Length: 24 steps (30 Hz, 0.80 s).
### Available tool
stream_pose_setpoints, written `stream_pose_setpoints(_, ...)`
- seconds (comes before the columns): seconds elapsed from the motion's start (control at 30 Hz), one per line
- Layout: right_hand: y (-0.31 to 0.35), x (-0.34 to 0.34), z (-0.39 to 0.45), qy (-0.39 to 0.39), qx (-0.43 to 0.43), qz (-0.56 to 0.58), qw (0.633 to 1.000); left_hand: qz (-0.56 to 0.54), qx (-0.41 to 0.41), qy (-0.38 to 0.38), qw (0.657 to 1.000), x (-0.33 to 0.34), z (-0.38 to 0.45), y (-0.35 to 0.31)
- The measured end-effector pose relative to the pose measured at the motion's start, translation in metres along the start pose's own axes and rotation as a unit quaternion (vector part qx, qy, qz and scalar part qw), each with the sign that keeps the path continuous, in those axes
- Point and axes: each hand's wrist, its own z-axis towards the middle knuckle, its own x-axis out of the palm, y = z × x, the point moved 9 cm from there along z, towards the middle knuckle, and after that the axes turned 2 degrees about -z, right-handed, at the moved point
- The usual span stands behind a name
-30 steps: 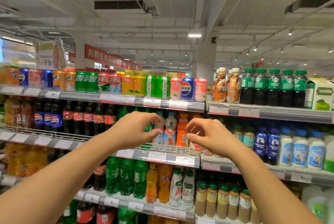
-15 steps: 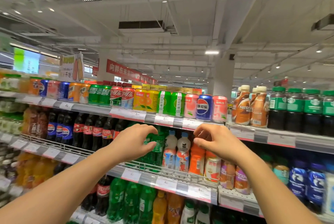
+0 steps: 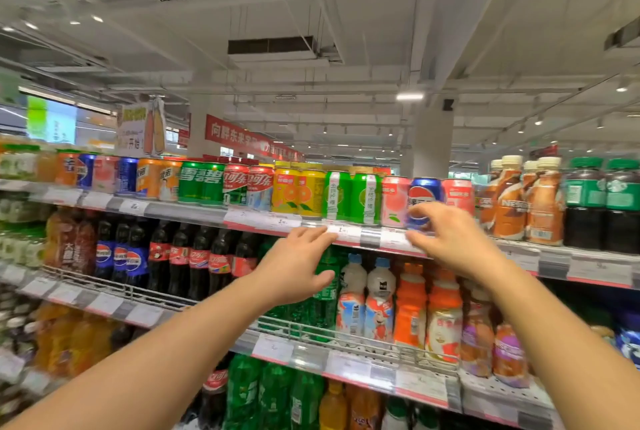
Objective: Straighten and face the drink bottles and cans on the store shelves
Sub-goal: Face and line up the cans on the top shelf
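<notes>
Both arms reached up toward the top shelf (image 3: 194,213), where a row of cans stood along the front edge above the price labels. The right hand (image 3: 450,239) was at the blue cola can (image 3: 423,195), which stood upright between two pink cans (image 3: 394,201), logo facing out. The grip of that hand was spread, thumb low and fingers (image 3: 424,209) bent loosely across the lower front of the blue can; motion blur made it impossible to say whether they touched it, and they were not wrapped around it. The left hand (image 3: 294,266) was lower and to the left, its grip apart and holding nothing, fingers straight with the tips at the price strip (image 3: 346,232) on the shelf edge, just below the green cans (image 3: 349,197). Those cans stood beside the pink one, well clear of the left palm.

Further left along the same shelf stood yellow cans (image 3: 299,192), red cola cans (image 3: 247,187) and green soda cans (image 3: 201,183). On the shelf beneath, behind a wire rail (image 3: 311,329), stood white bottles (image 3: 367,298) and orange bottles (image 3: 427,308), with dark cola bottles (image 3: 180,259) off to the left. Brown coffee bottles (image 3: 519,204) stood to the right of the cans.
</notes>
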Motion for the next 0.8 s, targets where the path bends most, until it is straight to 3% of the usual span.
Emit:
stream_pose_setpoints(0.27, -0.008, -0.005, 0.067, -0.032, 0.085, -0.220, 0.971, 0.005, -0.031, 0.031, 0.999, 0.040, 0.034, 0.031)
stream_pose_setpoints(0.8, -0.029, 0.008, 0.071, -0.042, 0.114, -0.197, 0.973, 0.046, -0.027, 0.030, 0.998, 0.071, 0.041, 0.032)
